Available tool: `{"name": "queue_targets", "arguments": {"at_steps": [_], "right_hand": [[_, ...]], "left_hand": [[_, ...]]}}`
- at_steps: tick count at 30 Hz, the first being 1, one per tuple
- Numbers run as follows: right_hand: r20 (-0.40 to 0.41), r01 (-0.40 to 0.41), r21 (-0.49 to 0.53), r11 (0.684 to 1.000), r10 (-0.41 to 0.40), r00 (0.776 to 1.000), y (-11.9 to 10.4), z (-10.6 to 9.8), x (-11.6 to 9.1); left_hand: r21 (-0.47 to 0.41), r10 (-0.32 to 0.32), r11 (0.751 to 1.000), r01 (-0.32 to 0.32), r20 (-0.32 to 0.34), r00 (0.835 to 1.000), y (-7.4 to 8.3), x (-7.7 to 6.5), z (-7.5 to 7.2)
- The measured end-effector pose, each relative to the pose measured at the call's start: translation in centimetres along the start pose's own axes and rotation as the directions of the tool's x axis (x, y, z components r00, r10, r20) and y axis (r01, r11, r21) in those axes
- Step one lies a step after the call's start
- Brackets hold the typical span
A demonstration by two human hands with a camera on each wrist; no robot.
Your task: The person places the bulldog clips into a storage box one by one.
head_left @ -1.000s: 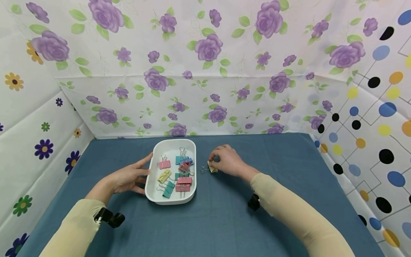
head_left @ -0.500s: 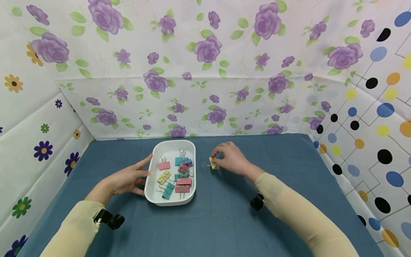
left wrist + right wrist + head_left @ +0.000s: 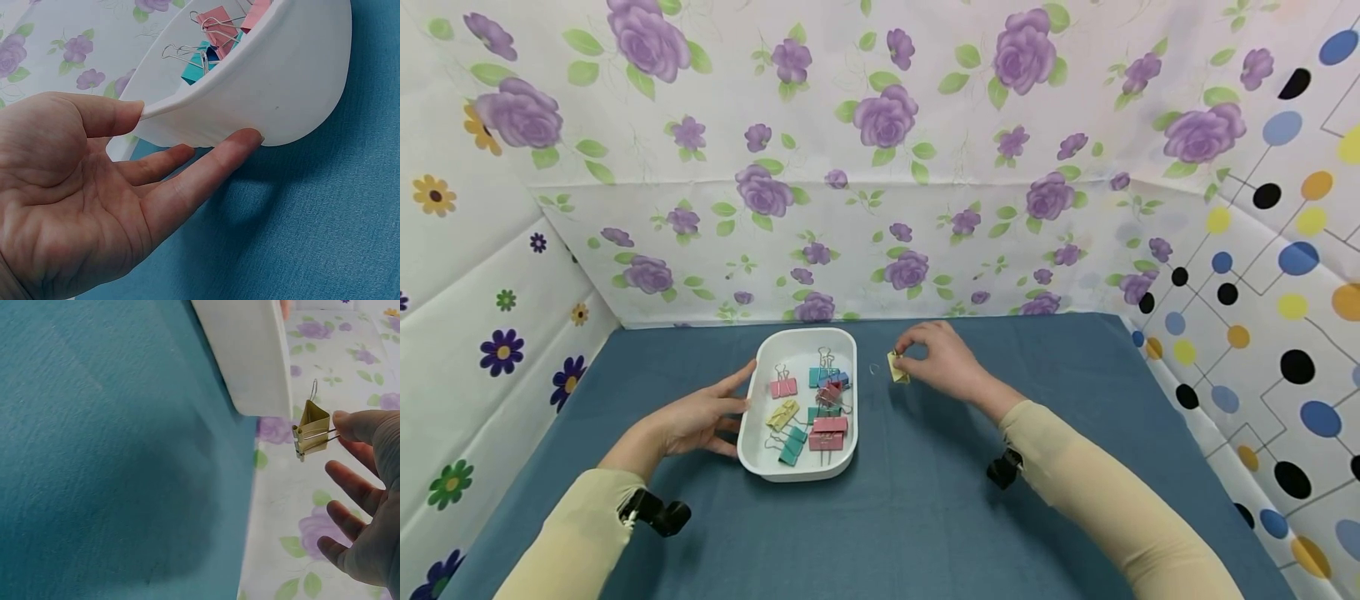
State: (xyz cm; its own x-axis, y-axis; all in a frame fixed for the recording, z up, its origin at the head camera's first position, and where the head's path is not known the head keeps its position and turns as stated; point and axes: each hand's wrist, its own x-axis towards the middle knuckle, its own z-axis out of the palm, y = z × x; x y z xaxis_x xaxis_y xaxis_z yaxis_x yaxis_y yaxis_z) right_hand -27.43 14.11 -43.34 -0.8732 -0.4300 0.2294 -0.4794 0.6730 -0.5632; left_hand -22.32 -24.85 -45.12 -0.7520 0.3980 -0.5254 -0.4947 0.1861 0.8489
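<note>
A yellow binder clip (image 3: 312,429) hangs by one wire handle from my right hand (image 3: 943,360). Thumb and index finger pinch that handle; the other fingers are spread in the right wrist view. The clip is off the cloth, just right of a white tray (image 3: 750,454). My left hand (image 3: 94,181) is at the tray's left side, the thumb touching the rim and the straight fingers against the outer wall. Inside the tray lie a yellow binder clip (image 3: 783,414), a pink binder clip (image 3: 784,387), teal binder clips (image 3: 793,446) and several others, partly overlapping.
Blue cloth (image 3: 925,517) covers the table. A floral sheet (image 3: 865,217) stands along the back edge, with a flower-patterned sheet (image 3: 467,400) at left and a dotted sheet (image 3: 1247,375) at right. Each wrist wears a small black camera.
My right hand has lifted the yellow binder clip from the cloth and moved slightly up and away. The left hand and the tray have stayed in place.
</note>
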Motion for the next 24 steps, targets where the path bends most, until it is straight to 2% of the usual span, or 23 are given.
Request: {"name": "queue_targets", "arguments": {"at_steps": [8, 24], "right_hand": [[-0.040, -0.001, 0.071, 0.997, 0.003, 0.999, -0.6, -0.7, 0.3], [-0.056, 0.030, 0.089, 0.996, -0.025, 0.998, -1.1, -2.3, 1.2]], "left_hand": [[0.003, 0.000, 1.000, 0.000, -0.007, 1.000, -0.1, 0.0, 0.0], [0.005, 0.000, 1.000, 0.000, -0.004, 1.000, 0.0, 0.0, 0.0]]}}
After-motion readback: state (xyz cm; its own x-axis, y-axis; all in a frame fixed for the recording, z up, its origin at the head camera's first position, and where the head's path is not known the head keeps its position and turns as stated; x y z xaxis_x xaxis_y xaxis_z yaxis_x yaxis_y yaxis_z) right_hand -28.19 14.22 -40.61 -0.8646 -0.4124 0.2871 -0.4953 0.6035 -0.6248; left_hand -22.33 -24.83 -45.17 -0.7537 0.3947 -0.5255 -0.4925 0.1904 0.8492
